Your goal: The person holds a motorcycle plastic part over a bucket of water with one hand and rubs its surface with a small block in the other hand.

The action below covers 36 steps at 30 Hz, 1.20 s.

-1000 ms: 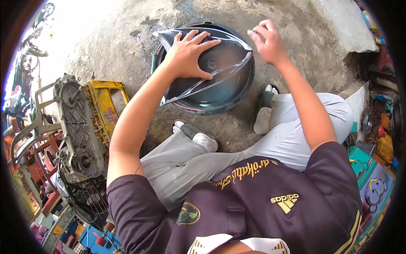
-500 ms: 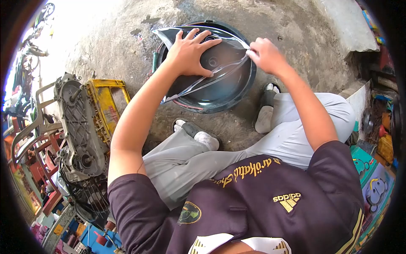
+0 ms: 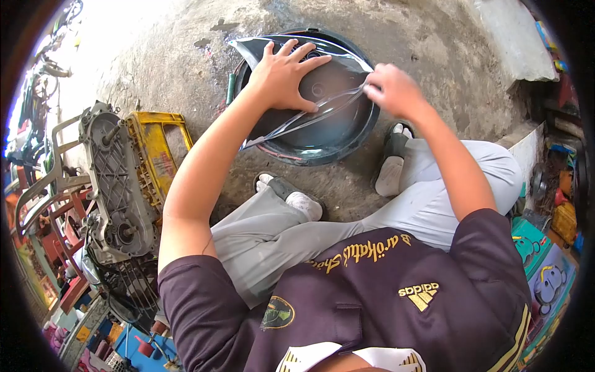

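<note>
A large clear plastic lens-like cover (image 3: 339, 68), pointed at its corners and with a raised rim, lies across a round black basin (image 3: 365, 127). My left hand (image 3: 282, 77) spans the cover and holds it, fingers spread toward the far rim and thumb at the near rim. At the cover's right corner is my right hand (image 3: 396, 93), slightly blurred, with its fingers curled together against the edge. Whether a small item sits in those fingers is hidden. Dark water seems to fill the basin beneath the cover.
On the left stand a metal engine casing (image 3: 118, 180) and a yellow plastic crate (image 3: 162, 142). A green stick-like object (image 3: 230, 88) leans by the basin. My sandalled feet flank the basin's near side. A concrete slab (image 3: 514, 43) lies at upper right.
My right hand has slid a little along the cover's edge, toward me from the corner. My left hand keeps its place on the cover.
</note>
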Available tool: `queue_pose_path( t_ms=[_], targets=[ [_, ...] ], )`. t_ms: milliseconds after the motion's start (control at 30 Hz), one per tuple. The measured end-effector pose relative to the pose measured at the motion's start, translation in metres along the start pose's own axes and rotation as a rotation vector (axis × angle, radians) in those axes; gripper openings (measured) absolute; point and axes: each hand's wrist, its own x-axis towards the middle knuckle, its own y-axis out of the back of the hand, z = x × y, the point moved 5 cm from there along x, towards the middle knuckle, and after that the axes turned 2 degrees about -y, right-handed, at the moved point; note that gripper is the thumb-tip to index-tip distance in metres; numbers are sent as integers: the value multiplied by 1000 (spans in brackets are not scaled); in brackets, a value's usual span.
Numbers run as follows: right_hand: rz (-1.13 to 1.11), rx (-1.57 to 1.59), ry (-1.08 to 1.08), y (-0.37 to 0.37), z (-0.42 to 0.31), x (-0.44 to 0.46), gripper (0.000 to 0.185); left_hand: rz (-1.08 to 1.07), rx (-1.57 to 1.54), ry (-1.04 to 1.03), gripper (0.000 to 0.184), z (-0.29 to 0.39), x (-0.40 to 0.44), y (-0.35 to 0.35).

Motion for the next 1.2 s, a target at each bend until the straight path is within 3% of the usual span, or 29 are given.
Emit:
queue_pose_path(
  t_ms=[67,267,400,533,633,700,933,1067,1200],
  targets=[
    [32,-17,-58,-4,21,4,26,16,2,-3,116,-1,0,0],
    [-26,7,50,-12,-12,-3,26,-14,17,2,117,0,1,0],
    [32,-34,-141,2,28,5,24,-4,9,6,118,2,0,2],
    [-75,-18,97,-15,-17,-5,28,-7,2,20,116,3,1,5],
    [-56,45,40,-11,1,1,27,-5,2,13,116,4,0,6],
    [14,96,-113,3,18,5,24,4,0,14,116,4,-1,5],
    [-26,86,55,-8,-11,-1,24,-13,19,17,116,3,1,5],
    [19,61,-51,2,15,3,23,-8,26,15,116,4,0,6],
    [-43,44,93,-13,-19,-7,21,-19,26,14,116,3,2,4]
  ],
)
